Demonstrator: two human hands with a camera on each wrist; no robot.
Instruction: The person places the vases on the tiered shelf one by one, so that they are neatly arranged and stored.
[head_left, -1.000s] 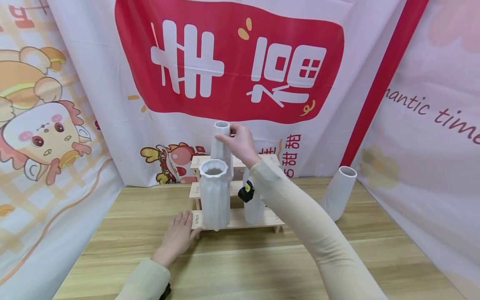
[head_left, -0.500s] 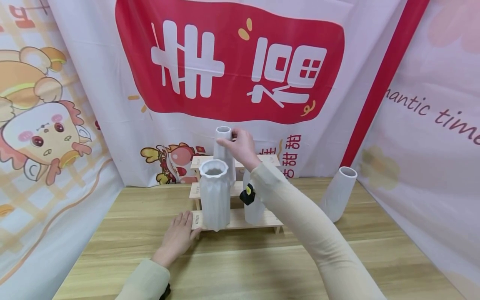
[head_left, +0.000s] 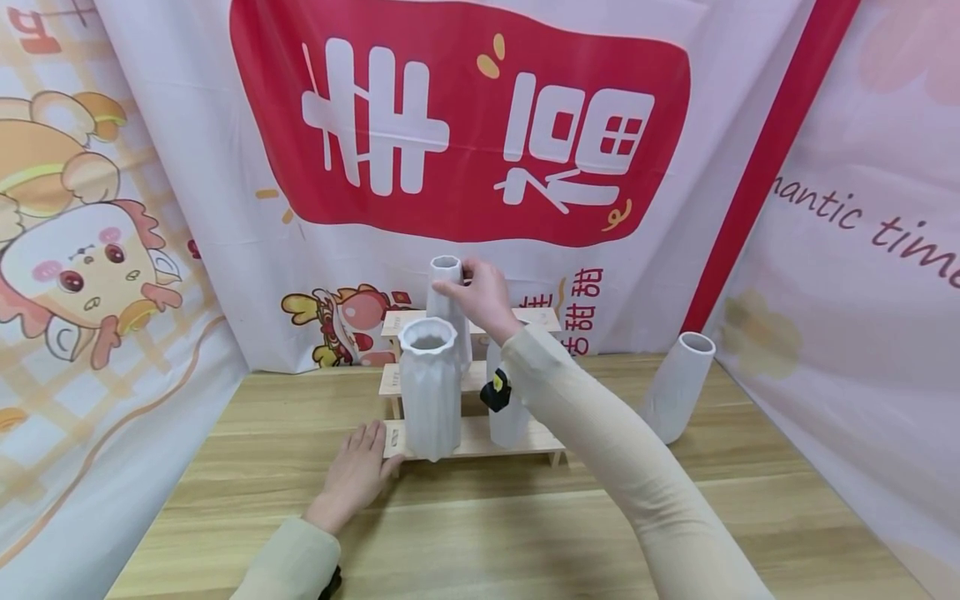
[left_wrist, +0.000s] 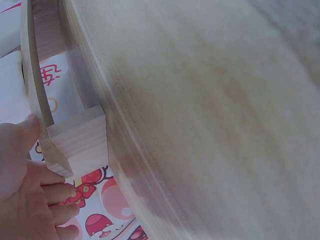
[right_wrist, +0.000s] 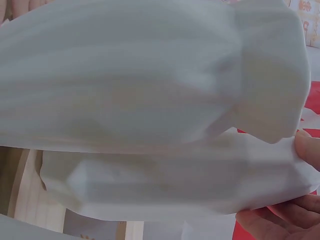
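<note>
My right hand [head_left: 483, 296] grips the neck of a slim white vase [head_left: 444, 300], thumb on the near side and fingers behind. That vase stands upright over the middle step of a three-tier wooden stand [head_left: 480, 437]; its lower part is partly hidden by a wider white vase [head_left: 431, 400] with a scalloped rim on the bottom step. In the right wrist view the slim vase [right_wrist: 165, 180] lies behind the wider one [right_wrist: 150, 75]. My left hand [head_left: 356, 471] holds the left end of the bottom step, thumb at its front edge.
Another white vase [head_left: 506, 425] stands on the bottom step, partly covered by my right wrist. A tapered white vase [head_left: 678, 387] stands apart on the wood-grain table [head_left: 480, 533] at the right. Printed cloths [head_left: 465, 225] hang behind and at both sides.
My right hand has lowered the slim vase a little and shifted it slightly right, mostly in the first half second. My left hand stays in place on the stand.
</note>
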